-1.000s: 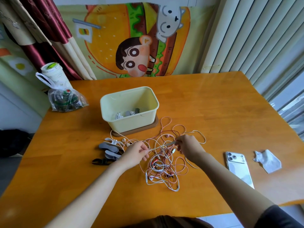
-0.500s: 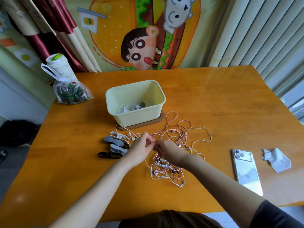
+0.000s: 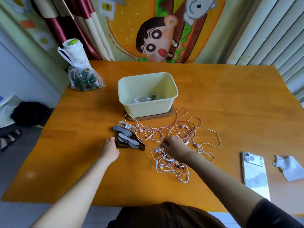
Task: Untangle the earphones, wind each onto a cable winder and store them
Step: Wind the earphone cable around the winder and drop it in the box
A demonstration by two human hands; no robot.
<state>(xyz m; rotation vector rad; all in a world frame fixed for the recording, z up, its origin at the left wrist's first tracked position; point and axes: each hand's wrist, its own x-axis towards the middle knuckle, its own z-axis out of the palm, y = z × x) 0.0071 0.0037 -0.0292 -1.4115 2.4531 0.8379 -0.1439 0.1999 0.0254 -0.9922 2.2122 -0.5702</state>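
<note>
Seen from above at an orange wooden table (image 3: 230,104), under a cartoon wall hanging (image 3: 158,38). Pinching a white earphone (image 3: 157,150) with the right hand (image 3: 174,147), fingers curled down over the near-left part of the tangle of earphones (image 3: 185,139). Reaching with the left hand (image 3: 111,149) to the left edge of a heap of cable winders (image 3: 126,137), fingertips at the dark one nearest. Impossible to tell whether gripping it or merely touching.

Just right of the winders, pink, white and red cords sprawled in loose loops at mid-table, knotted thickest at the near end under the right wrist. Beyond both, a pale yellow bin (image 3: 148,94) on a brown base (image 3: 166,114), holding what look like a few wound earphones (image 3: 143,99) at its bottom.

Judged from that: storing begun, most of the job left. Several cords yet to be freed, several winders unused on the table. Probably at the step of freeing one earphone and fetching a winder for it.

Farther out, phone (image 3: 255,173) and crumpled tissue (image 3: 289,167) at near right, well apart from the tangle. Clear plastic bag (image 3: 83,79) at the far left corner.
</note>
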